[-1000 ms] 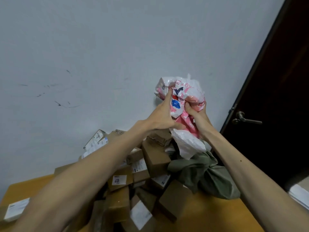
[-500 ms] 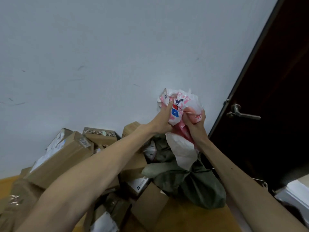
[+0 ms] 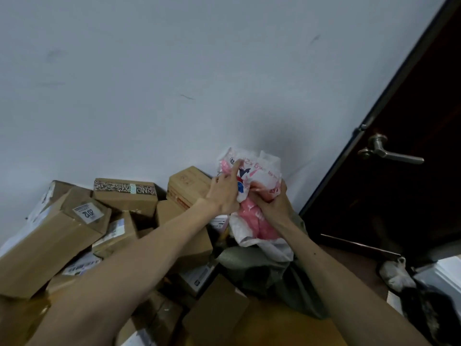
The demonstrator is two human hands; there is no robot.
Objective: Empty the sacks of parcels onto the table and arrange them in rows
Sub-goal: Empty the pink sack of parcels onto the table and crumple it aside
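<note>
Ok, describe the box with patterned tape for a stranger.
Follow the pale wall down to the back of the cardboard pile, left of the pink sack. The box sits there, the only one with a dark lettered band along its top.

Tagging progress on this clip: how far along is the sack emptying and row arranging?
Done: boxes lie dumped in a heap on the table, and a green sack lies slack beside them. In hand: left hand and right hand both grip a crumpled pink-and-white sack. Left: no rows visible; the whole heap needs arranging.
</note>
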